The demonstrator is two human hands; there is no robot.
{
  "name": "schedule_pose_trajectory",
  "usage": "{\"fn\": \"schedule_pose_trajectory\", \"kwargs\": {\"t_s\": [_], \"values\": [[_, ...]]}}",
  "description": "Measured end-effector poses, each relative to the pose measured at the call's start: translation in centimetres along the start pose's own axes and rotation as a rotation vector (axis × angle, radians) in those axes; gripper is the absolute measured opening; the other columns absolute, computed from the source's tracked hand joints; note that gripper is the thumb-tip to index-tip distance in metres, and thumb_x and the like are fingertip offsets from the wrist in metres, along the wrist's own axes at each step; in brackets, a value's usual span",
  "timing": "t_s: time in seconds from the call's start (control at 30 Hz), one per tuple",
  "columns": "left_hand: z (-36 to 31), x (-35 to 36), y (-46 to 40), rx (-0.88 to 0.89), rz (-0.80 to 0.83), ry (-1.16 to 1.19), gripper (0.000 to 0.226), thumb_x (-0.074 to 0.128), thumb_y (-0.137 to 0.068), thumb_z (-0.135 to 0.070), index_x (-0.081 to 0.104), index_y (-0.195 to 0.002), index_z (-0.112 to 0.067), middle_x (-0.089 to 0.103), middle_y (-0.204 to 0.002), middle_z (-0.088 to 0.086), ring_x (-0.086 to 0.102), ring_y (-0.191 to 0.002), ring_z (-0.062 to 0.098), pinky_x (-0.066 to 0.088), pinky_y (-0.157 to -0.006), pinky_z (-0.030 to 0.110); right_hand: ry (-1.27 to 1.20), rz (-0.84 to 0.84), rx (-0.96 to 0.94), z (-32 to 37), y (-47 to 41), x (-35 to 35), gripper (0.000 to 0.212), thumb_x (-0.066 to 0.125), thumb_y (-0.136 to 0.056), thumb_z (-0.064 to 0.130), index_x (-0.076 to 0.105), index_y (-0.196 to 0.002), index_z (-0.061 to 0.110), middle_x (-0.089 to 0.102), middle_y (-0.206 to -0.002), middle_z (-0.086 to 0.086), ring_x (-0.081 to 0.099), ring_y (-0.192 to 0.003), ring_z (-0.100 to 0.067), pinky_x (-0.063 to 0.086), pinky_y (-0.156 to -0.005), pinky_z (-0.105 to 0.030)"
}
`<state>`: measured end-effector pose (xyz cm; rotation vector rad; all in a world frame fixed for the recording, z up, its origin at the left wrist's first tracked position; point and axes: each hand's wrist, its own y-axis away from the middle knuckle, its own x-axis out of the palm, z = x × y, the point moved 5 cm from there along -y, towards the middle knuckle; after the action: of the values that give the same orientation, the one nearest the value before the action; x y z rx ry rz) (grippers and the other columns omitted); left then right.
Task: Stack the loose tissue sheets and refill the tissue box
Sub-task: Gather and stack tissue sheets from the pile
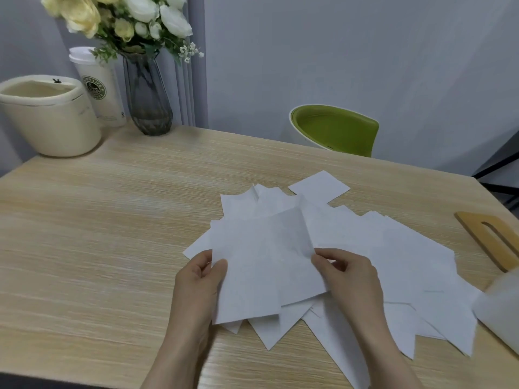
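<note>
Viewing from the head camera, I list items from largest to smallest. The surface (112,220) is a pale wood-grain top. At its far left corner stand a cream bin (47,119), a lidded cup (98,88) and a grey vase (147,99) with flowers; a green chair (337,130) sits beyond the far edge.

The loose tissue sheets (393,262) lie fanned and overlapping across the centre-right of the surface, unaligned, corners pointing several ways. At the right edge I see a wooden slotted lid (488,237) and, nearer, a blurred white shape that I judge to be the tissue box (500,301).

The held sheets (261,265) sit above the spread, long axis running toward and away from me. The left hand (199,279) pinches their left edge, thumb on top. The right hand (345,273) pinches the right edge; both grips are closed on this paper.

Key relation: the remaining sheets lie to the right, nearer the right hand. I judge stacking barely begun.
</note>
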<state>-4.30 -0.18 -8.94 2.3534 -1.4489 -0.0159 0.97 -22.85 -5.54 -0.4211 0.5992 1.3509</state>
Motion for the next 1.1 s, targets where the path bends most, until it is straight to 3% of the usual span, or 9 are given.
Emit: {"fn": "schedule_pose_trajectory", "kwargs": {"t_s": [0.13, 0.27, 0.4, 0.53, 0.63, 0.7, 0.87, 1.0, 1.1], "values": [[0.2, 0.6, 0.0, -0.014, 0.02, -0.002, 0.02, 0.055, -0.093, -0.001, 0.07, -0.095, -0.014, 0.076, -0.084, 0.006, 0.069, -0.075, 0.022, 0.049, -0.071, 0.035, -0.141, -0.036, 0.008, -0.9, -0.2, -1.2, 0.007, 0.068, -0.083, 0.027, 0.075, -0.082, 0.03, 0.071, -0.07, 0.01, 0.066, -0.076, -0.011, 0.05, -0.073, -0.034], [0.7, 0.6, -0.2, -0.028, 0.042, -0.032, 0.02, 0.053, -0.095, -0.002, 0.07, -0.098, -0.012, 0.076, -0.087, 0.008, 0.069, -0.079, 0.024, 0.049, -0.073, 0.037, -0.342, -0.024, -0.005, -0.7, 0.2, -2.3, 0.012, 0.065, -0.088, 0.013, 0.073, -0.082, 0.02, 0.066, -0.055, 0.005, 0.055, -0.049, 0.0, 0.039, -0.06, -0.025], [0.8, 0.5, -0.5, -0.046, 0.057, -0.033, 0.022, 0.05, -0.097, -0.003, 0.069, -0.097, -0.013, 0.075, -0.087, 0.009, 0.068, -0.08, 0.025, 0.048, -0.075, 0.038, -0.41, -0.034, 0.019, -0.9, 0.2, -2.8, 0.012, 0.064, -0.089, 0.011, 0.073, -0.082, 0.017, 0.059, -0.047, 0.004, 0.048, -0.042, 0.001, 0.035, -0.057, -0.024], [0.7, 0.4, -0.4, -0.052, 0.055, -0.02, 0.024, 0.05, -0.097, -0.003, 0.07, -0.094, -0.016, 0.076, -0.088, 0.009, 0.068, -0.081, 0.026, 0.048, -0.079, 0.04, -0.372, 0.002, 0.04, -1.4, -0.1, -2.7, 0.012, 0.066, -0.089, 0.016, 0.073, -0.08, 0.02, 0.056, -0.055, -0.007, 0.043, -0.046, -0.008, 0.035, -0.055, -0.026], [0.7, 0.4, -0.3, -0.051, 0.056, -0.024, 0.024, 0.05, -0.097, -0.003, 0.07, -0.093, -0.016, 0.076, -0.087, 0.008, 0.068, -0.079, 0.025, 0.048, -0.077, 0.039, -0.362, 0.098, 0.057, -1.4, -0.2, -2.1, 0.013, 0.067, -0.087, 0.023, 0.074, -0.078, 0.019, 0.065, -0.064, -0.011, 0.049, -0.05, -0.009, 0.035, -0.052, -0.025], [0.6, 0.4, -0.2, -0.051, 0.061, -0.025, 0.023, 0.05, -0.097, -0.004, 0.07, -0.094, -0.016, 0.075, -0.085, 0.009, 0.067, -0.077, 0.024, 0.048, -0.073, 0.037, -0.366, 0.134, 0.061, -1.1, -0.2, -1.8, 0.012, 0.067, -0.087, 0.026, 0.075, -0.08, 0.019, 0.071, -0.071, -0.009, 0.054, -0.054, -0.009, 0.036, -0.049, -0.022], [0.4, 0.4, 0.0, -0.061, 0.074, -0.017, 0.021, 0.05, -0.097, -0.004, 0.069, -0.098, -0.013, 0.075, -0.083, 0.009, 0.068, -0.071, 0.022, 0.049, -0.064, 0.033, -0.388, 0.232, 0.059, -0.5, -0.3, -0.5, 0.012, 0.065, -0.088, 0.013, 0.076, -0.082, 0.015, 0.07, -0.062, 0.0, 0.054, -0.043, -0.001, 0.032, -0.039, -0.008], [0.1, 0.3, 0.1, -0.064, 0.078, 0.02, 0.02, 0.05, -0.097, -0.005, 0.068, -0.1, -0.011, 0.074, -0.079, 0.008, 0.067, -0.066, 0.022, 0.049, -0.057, 0.033, -0.386, 0.17, 0.065, -1.2, -0.5, -1.8, 0.012, 0.067, -0.087, 0.017, 0.076, -0.079, 0.014, 0.072, -0.07, -0.007, 0.062, -0.057, -0.012, 0.04, -0.049, -0.017], [-0.1, 0.3, 0.5, -0.075, 0.082, 0.051, 0.019, 0.049, -0.097, -0.004, 0.067, -0.098, -0.01, 0.072, -0.071, 0.008, 0.065, -0.053, 0.021, 0.049, -0.039, 0.03, -0.43, 0.116, 0.087, -1.8, -0.8, -4.2, 0.011, 0.067, -0.087, 0.017, 0.075, -0.086, 0.011, 0.074, -0.078, -0.008, 0.068, -0.069, -0.022, 0.048, -0.063, -0.028]]}}
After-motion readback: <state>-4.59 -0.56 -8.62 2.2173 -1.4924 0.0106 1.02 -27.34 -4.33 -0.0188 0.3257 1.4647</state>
